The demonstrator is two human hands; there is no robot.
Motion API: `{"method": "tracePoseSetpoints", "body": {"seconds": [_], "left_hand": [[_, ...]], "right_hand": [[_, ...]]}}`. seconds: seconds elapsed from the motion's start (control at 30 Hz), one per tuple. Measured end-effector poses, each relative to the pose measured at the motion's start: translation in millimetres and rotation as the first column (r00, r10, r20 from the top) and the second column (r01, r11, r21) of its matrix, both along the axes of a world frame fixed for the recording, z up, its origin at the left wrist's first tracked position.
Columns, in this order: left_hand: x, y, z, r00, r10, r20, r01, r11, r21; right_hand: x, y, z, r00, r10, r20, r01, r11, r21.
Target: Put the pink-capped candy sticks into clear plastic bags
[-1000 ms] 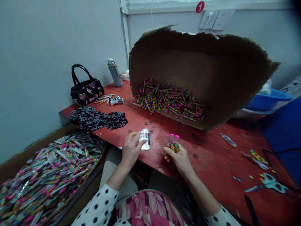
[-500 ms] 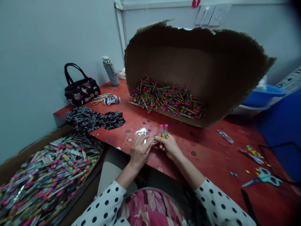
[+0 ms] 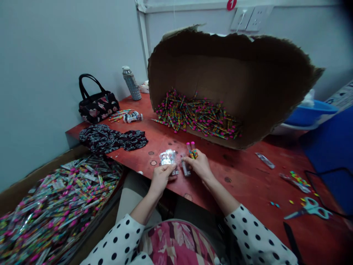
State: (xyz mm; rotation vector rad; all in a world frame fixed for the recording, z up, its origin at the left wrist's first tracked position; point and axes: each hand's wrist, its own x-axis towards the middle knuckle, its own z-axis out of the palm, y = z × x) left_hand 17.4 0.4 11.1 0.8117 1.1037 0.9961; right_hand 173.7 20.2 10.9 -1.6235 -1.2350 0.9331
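My left hand [image 3: 160, 179] pinches the near edge of a small stack of clear, shiny plastic sleeves [image 3: 167, 157] on the red table. Just to its right, my right hand [image 3: 201, 166] is closed around two slim clear tubes [image 3: 192, 150] with pink caps and small coloured pieces inside. Between that hand's thumb and fingertips hangs a single clear plastic sleeve [image 3: 185, 168], apart from the stack. The tubes point up and away from me, and their lower ends are hidden by my fingers.
A torn cardboard box [image 3: 234, 73] lies open ahead, with many pink-ended sticks [image 3: 198, 114]. Filled packets [image 3: 63, 206] crowd a carton at lower left. A black cloth [image 3: 110, 140], handbag [image 3: 99, 106] and flask [image 3: 131, 84] stand left; scissors [image 3: 310, 209] lie right.
My hands have moved apart. My right hand now has a clear sleeve drawn away from the stack, and the tubes have tilted slightly left. My left hand has shifted down, uncovering the stack.
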Motion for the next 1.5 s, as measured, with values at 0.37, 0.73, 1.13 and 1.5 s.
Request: {"method": "tracePoseSetpoints", "body": {"seconds": [0.37, 0.73, 1.13, 1.5], "left_hand": [[8, 8, 2.5, 0.941, 0.22, 0.259, -0.145, 0.949, -0.279], [29, 5, 10.6, 0.896, 0.258, 0.361, -0.156, 0.945, -0.288], [35, -5, 16.6, 0.892, 0.22, 0.396, -0.13, 0.961, -0.242], [34, -4, 15.4, 0.861, 0.273, 0.428, -0.159, 0.946, -0.283]], "right_hand": [[9, -57, 8.9, 0.974, 0.209, -0.093, -0.21, 0.978, -0.004], [-11, -86, 0.0, 0.922, 0.15, -0.356, -0.202, 0.973, -0.113], [-10, -90, -2.5, 0.945, 0.096, -0.313, -0.127, 0.989, -0.08], [-4, -95, -9.8, 0.981, 0.099, -0.165, -0.103, 0.994, -0.022]]}}
